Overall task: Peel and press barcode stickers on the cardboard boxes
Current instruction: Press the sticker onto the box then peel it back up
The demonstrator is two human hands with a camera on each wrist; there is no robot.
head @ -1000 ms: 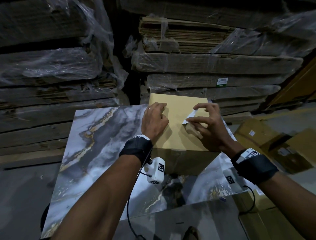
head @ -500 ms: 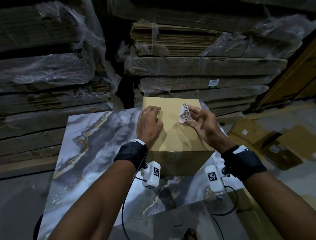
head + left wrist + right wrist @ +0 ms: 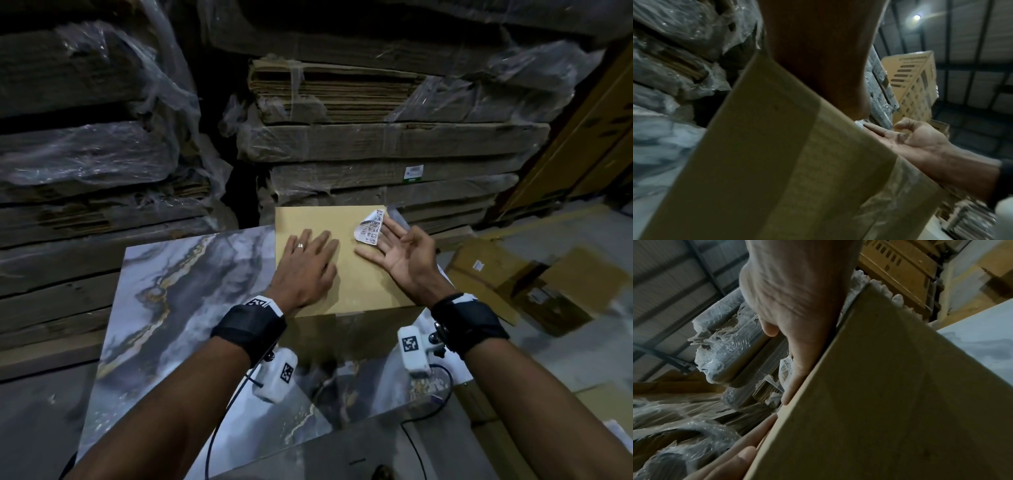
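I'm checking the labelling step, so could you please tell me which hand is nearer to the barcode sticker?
Right. The right hand lies palm up with the curled barcode sticker at its fingertips, near the cardboard box's far right corner. The left hand rests flat on the box top, to the sticker's left, not touching it.

The head camera looks down from above at the cardboard box [image 3: 318,219] on the marble table [image 3: 191,287]. The left wrist camera sits low, very close to the box's side, looking up past it at the roof. The right wrist camera does the same. All three views share the box.
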